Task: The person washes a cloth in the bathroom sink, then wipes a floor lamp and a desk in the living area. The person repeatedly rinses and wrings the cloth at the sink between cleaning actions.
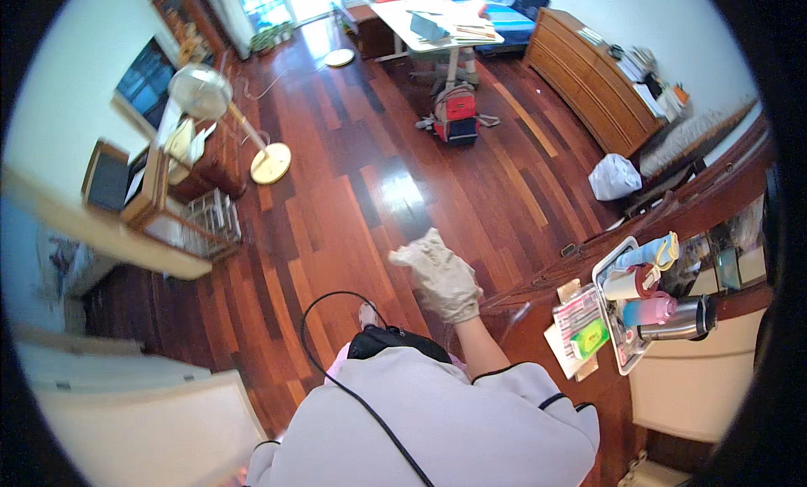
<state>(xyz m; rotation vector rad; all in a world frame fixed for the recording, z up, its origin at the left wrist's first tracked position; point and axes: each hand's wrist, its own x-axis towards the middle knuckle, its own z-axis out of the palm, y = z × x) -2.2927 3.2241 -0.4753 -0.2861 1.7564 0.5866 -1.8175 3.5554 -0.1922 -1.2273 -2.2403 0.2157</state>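
Observation:
My right hand (444,282) is held out in front of my body, above the wooden floor. Crumpled beige fabric, which looks like a loose cloth glove, covers it down to the wrist and hides the fingers. Whether anything is inside the grasp cannot be made out. My left hand is out of view beyond the left sleeve. A black cable (353,389) runs in a loop over the pale grey shirt (403,417). One shoe (367,314) shows below the waist.
To the right, a tray (599,266) carries bottles and a steel flask (671,323); a green packet (591,339) lies beside it. Ahead are a red-grey backpack (456,112), a white desk (403,14), a wooden dresser (586,77), a white plastic bag (615,177) and a standing fan (202,91).

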